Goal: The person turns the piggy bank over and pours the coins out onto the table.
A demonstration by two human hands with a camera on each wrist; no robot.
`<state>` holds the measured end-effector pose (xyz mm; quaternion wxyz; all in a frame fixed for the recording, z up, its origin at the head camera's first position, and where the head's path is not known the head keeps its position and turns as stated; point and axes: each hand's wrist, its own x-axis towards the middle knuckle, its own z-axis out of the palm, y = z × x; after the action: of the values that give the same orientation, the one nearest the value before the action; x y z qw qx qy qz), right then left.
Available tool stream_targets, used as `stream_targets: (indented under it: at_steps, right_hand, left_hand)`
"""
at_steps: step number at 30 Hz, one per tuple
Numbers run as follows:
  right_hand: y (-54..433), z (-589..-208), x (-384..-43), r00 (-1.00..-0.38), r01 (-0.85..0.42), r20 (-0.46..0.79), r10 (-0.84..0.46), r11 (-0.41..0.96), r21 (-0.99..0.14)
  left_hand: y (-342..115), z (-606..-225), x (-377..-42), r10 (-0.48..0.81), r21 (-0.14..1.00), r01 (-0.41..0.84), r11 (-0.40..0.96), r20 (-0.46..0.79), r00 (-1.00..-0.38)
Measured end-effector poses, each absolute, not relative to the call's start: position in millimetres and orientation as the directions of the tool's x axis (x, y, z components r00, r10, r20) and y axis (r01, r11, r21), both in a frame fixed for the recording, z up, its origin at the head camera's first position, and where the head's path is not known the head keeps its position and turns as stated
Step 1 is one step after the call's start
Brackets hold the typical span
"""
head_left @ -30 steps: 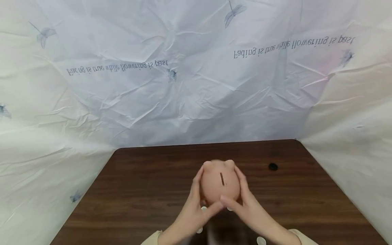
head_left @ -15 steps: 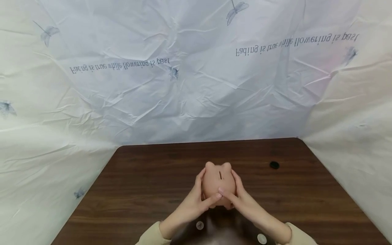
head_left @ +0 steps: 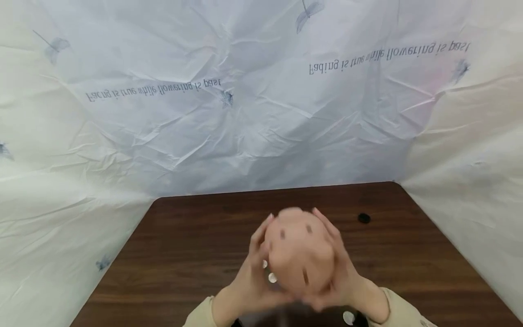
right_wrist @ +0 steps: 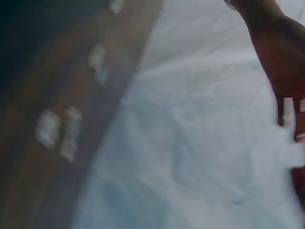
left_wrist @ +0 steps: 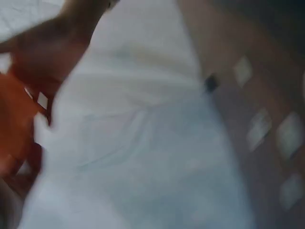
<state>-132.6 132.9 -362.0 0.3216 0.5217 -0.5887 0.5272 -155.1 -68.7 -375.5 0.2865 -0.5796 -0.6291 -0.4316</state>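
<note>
A pink piggy bank (head_left: 302, 254) is held above the table between both hands, blurred by motion. Its coin slot is on the lower side facing me, with two dark marks higher up. My left hand (head_left: 251, 277) grips its left side and my right hand (head_left: 347, 268) its right side; the thumbs come near each other below it. In the left wrist view, part of the piggy bank (left_wrist: 14, 119) shows beside the left hand (left_wrist: 52, 52). The right wrist view catches the right hand (right_wrist: 283, 62) at its edge. Pale coins (head_left: 272, 277) lie on the table beneath.
Another coin (head_left: 348, 317) lies near the right forearm. A small black round piece (head_left: 364, 218) rests at the back right of the dark wooden table (head_left: 196, 245). White printed sheeting (head_left: 261, 113) surrounds the table at the back and sides.
Both hands have tipped the piggy bank toward me, so its slot moved from the top to the lower near side. It appears larger and closer now, and still in both hands.
</note>
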Motion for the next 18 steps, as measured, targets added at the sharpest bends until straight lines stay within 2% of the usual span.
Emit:
stream_targets:
  at_steps: [1,2,3,4,5,6,8,11,13,15,16,17,18]
  right_hand:
    - [135.2,-372.9,-133.6,-0.438,-0.893,0.856,-0.274,0.019,-0.451]
    - [137.0,-382.2,-136.0,-0.604,-0.793,0.746,-0.28,0.118,-0.598]
    - [138.4,-390.5,-137.9,-0.757,-0.641,0.585,-0.292,0.159,-0.751]
    - [139.9,-398.7,-139.3,-0.862,-0.478,0.412,-0.296,0.197,-0.856]
    - [140.8,-405.9,-140.4,-0.924,-0.314,0.245,-0.292,0.216,-0.925]
    - [141.0,-411.0,-142.5,-0.95,-0.182,0.114,-0.292,0.218,-0.959]
    - [142.2,-419.8,-147.1,-0.95,-0.015,-0.05,-0.308,0.203,-0.979]
    - [144.0,-424.2,-151.9,-0.939,0.066,-0.128,-0.319,0.2,-0.978]
    - [144.0,-420.4,-152.8,-0.945,0.045,-0.105,-0.309,0.196,-0.98]
    - [144.0,-412.0,-148.5,-0.951,-0.109,0.044,-0.306,0.201,-0.973]
    - [144.7,-406.6,-144.8,-0.931,-0.254,0.183,-0.316,0.202,-0.946]
    - [145.2,-398.2,-141.6,-0.869,-0.438,0.362,-0.338,0.184,-0.88]
    - [144.2,-387.4,-137.7,-0.764,-0.62,0.549,-0.34,0.152,-0.769]
  left_hand:
    - [-65.9,-382.2,-154.9,0.499,0.355,0.935,0.004,0.809,-0.309]
    - [-64.2,-389.0,-154.4,0.512,0.554,0.832,0.021,0.709,-0.485]
    - [-63.4,-395.3,-154.8,0.516,0.715,0.698,0.047,0.58,-0.63]
    - [-62.6,-401.5,-156.0,0.519,0.833,0.548,0.074,0.437,-0.735]
    - [-62.5,-408.0,-157.9,0.526,0.908,0.406,0.104,0.297,-0.797]
    - [-63.0,-413.9,-160.6,0.536,0.946,0.294,0.136,0.18,-0.825]
    - [-64.4,-423.9,-165.6,0.561,0.971,0.153,0.185,0.024,-0.827]
    - [-65.4,-430.0,-171.1,0.589,0.965,0.124,0.23,-0.036,-0.807]
    - [-64.3,-425.6,-170.2,0.567,0.953,0.179,0.244,0.01,-0.824]
    - [-62.9,-414.9,-164.4,0.538,0.918,0.328,0.222,0.165,-0.827]
    - [-62.5,-406.7,-159.9,0.526,0.87,0.455,0.19,0.301,-0.795]
    - [-62.3,-397.0,-155.9,0.514,0.781,0.603,0.162,0.455,-0.727]
    - [-62.2,-384.5,-151.1,0.503,0.642,0.755,0.132,0.613,-0.609]
